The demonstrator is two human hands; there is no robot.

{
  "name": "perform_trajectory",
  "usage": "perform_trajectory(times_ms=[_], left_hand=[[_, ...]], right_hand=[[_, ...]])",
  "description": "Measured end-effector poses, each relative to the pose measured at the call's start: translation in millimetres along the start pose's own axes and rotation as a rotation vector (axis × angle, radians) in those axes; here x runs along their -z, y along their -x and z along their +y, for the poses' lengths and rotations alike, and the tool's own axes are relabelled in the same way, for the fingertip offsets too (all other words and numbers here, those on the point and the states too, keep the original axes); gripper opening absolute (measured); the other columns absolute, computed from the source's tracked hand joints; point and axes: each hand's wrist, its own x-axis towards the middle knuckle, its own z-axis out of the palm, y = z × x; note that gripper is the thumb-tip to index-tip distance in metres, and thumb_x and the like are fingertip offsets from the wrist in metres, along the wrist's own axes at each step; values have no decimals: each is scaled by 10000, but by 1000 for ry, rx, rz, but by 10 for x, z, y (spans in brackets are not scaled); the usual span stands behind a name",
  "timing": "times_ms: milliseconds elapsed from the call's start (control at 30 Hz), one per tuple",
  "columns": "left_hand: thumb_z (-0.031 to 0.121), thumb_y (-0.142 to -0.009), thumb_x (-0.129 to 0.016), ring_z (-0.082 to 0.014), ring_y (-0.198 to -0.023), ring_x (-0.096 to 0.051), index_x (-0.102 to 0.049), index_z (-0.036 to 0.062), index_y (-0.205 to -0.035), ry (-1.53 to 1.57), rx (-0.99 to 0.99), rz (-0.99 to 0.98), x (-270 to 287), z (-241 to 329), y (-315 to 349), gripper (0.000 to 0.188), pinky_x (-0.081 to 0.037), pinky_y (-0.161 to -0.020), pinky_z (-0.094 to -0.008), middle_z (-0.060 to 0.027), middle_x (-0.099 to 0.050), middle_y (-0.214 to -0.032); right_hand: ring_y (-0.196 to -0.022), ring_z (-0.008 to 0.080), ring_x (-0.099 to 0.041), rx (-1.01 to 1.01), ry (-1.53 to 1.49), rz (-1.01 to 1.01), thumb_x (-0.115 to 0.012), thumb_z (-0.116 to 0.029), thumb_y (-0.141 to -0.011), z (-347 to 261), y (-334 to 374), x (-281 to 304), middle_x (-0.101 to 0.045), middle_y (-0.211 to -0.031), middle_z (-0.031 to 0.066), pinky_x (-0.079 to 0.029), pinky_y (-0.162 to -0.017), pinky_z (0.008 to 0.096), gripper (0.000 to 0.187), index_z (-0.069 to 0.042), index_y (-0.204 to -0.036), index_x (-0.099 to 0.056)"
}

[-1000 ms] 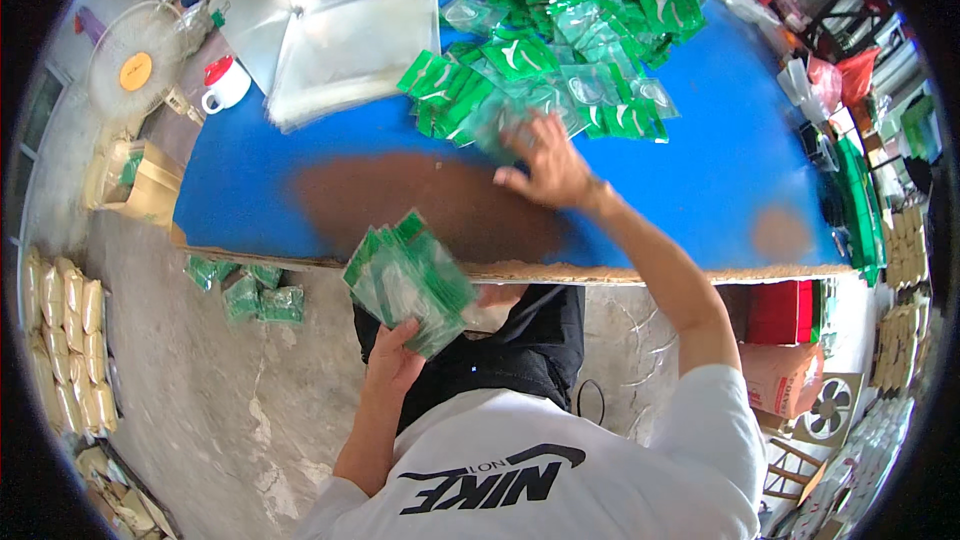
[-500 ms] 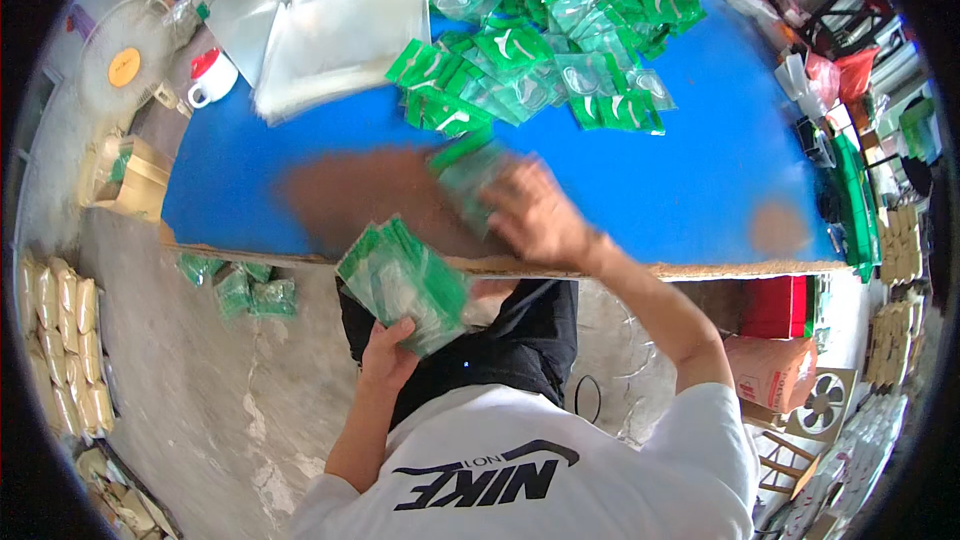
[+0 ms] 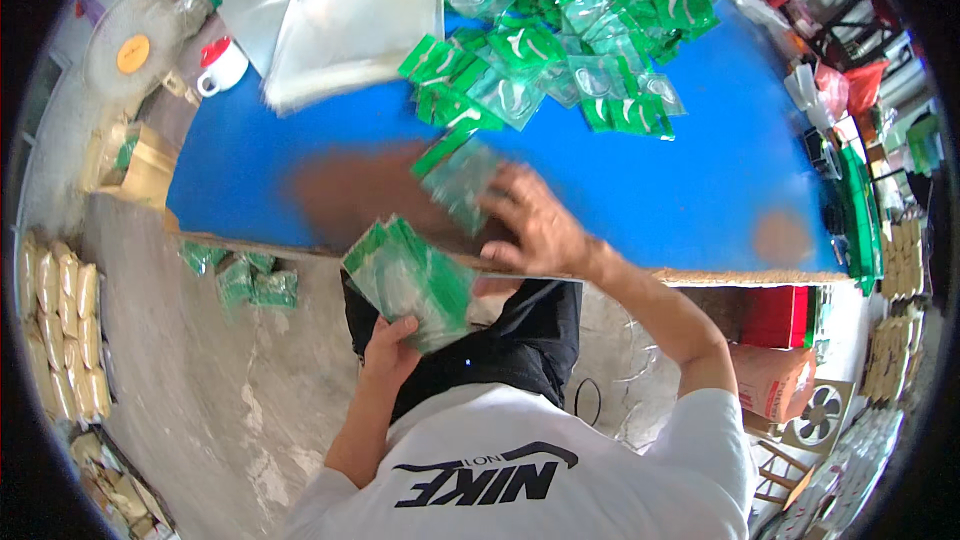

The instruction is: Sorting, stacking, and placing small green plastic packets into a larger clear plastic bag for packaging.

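Observation:
My left hand (image 3: 393, 345) is closed on a fanned stack of flat plastic packets (image 3: 412, 285), green with clear fronts, held over my lap just below the table edge. Some of its fingers are hidden behind the stack. My right hand (image 3: 535, 225) hovers low over the front of the table, fingers bent and apart, the thumb away from them. Its fingertips reach the right side of a single packet (image 3: 455, 180), green at the top and clear below; whether they touch it I cannot tell. Beyond lies a large heap of similar packets (image 3: 520, 45).
Clear plastic sheets or bags (image 3: 350, 30) lie at the back left of the blue table (image 3: 690, 190), near a white cup with a red lid (image 3: 221, 67). A fan (image 3: 130, 50) stands to the left. Several green packets (image 3: 255, 282) show below the table's left front edge.
My right hand has drawn slightly right and nearer, and the single packet now lies a little further left of it. My left hand keeps its stack in place.

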Motion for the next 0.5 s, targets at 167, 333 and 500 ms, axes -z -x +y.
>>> perform_trajectory(times_ms=[167,333,500], left_hand=[[129,-771,-783,-296,-1288,-518,-409,10,-1412,-100,-37,126,-117,27,-51,752,-420,-1103,-469,-112,-550,-1345],[67,-795,-763,-268,-1258,-549,-455,29,-1386,30,1,8,219,-150,-120,668,-416,-1100,-444,-99,-576,-1330],[78,-765,-779,-286,-1279,-537,-431,13,-1408,105,51,-180,401,-43,-30,734,-409,-1106,-482,-119,-565,-1357]], right_hand=[[-1151,402,-585,100,-265,91,-595,-243,-933,12,-344,-66,-633,-1162,239,-473,-988,459,318,13,-1116,-637],[-1259,423,-471,-131,332,240,-576,-536,-923,1108,-355,-166,-536,-1309,252,-327,-1112,543,653,-31,-1336,-553],[-1283,434,-444,-76,167,76,-671,-529,-857,117,-174,-93,-514,-1265,246,-312,-1139,550,705,36,-1265,-567]])
